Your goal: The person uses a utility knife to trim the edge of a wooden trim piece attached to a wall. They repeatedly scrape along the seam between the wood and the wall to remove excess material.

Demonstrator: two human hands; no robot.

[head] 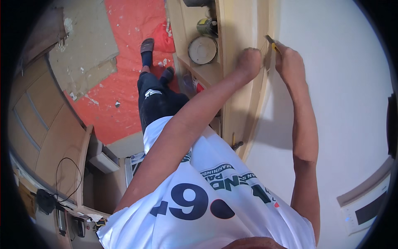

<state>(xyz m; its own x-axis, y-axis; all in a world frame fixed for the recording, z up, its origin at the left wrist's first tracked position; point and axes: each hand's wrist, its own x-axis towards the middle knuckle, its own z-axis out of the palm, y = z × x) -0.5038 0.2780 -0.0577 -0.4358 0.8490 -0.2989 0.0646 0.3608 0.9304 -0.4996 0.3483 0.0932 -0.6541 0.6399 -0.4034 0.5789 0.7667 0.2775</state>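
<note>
My right hand point(290, 63) holds a yellow and black snap-off utility knife point(273, 45), with its dark blade end pointing up and left at the edge where the pale wood panel meets the white wall surface. Left of it, my left hand point(249, 62) is closed in a fist by the same pale wood trim point(260, 90). From its fingers a thin, light strip point(263, 47) seems to run towards the knife; the fingertips are mostly hidden. The white surface point(323, 71) spreads to the right of both hands.
Open wooden shelves hold a round lidded can point(202, 50) and a smaller green and yellow can point(205, 26). A hammer-like tool point(237, 145) lies by the lower trim. Red sheeting point(108, 118) with scraps covers the floor. Wooden cabinetry point(62, 137) stands at left, a white wall panel point(367, 208) at lower right.
</note>
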